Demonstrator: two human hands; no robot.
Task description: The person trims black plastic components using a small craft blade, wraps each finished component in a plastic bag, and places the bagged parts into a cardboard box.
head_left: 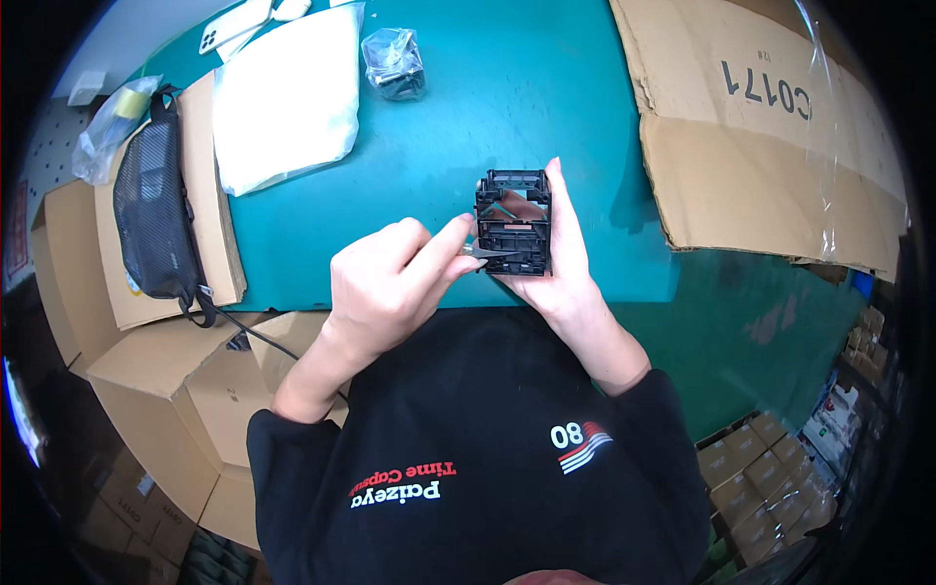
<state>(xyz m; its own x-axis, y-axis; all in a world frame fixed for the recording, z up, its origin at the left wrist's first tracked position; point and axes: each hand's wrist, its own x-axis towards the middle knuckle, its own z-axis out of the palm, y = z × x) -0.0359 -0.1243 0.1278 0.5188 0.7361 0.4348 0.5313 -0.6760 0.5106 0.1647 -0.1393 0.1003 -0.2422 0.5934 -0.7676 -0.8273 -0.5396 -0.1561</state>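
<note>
My right hand (565, 255) holds up a black plastic frame (514, 226), a boxy part with crossbars and an open window in its upper half. The thumb runs along the frame's right side and the palm lies under its lower corner. From the left, my left hand (400, 273) pinches a slim pointed metal tool (492, 253). Its tip reaches over the lower half of the frame. Whether this tool is a blade or tweezers cannot be made out. The fingers of my right hand are partly hidden behind the frame.
A green table (439, 136) lies beneath. On it are a white plastic bag (288, 102) and a clear-wrapped dark part (395, 64). A black mesh pouch (154, 205) leans on cardboard at left. An open carton (185, 390) stands lower left, and a large cardboard box (751, 166) at right.
</note>
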